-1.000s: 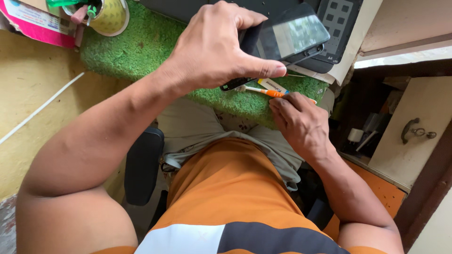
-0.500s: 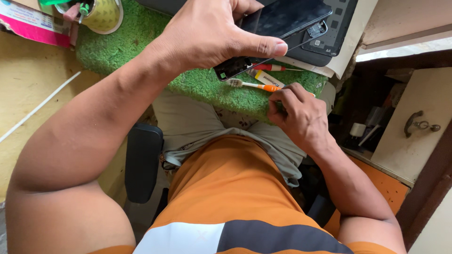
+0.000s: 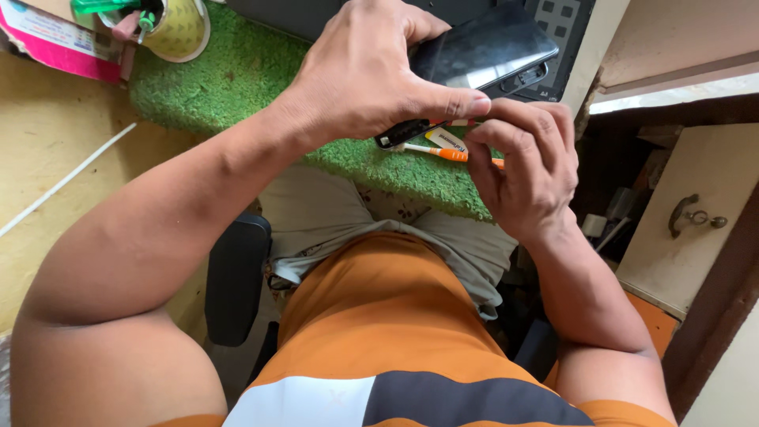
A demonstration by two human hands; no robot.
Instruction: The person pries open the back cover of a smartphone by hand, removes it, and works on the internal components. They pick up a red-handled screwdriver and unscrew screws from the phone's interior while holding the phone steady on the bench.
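One glossy black phone, tilted

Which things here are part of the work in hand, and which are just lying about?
In hand:
left hand gripping the black phone
right hand at the phone's lower edge
orange-handled tool lying under them on the green mat

Lying about:
yellow cup holding green pens
pink-edged box
cabinet handle

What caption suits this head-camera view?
Left hand grips a dark phone above green turf mat; right hand touches its edge.
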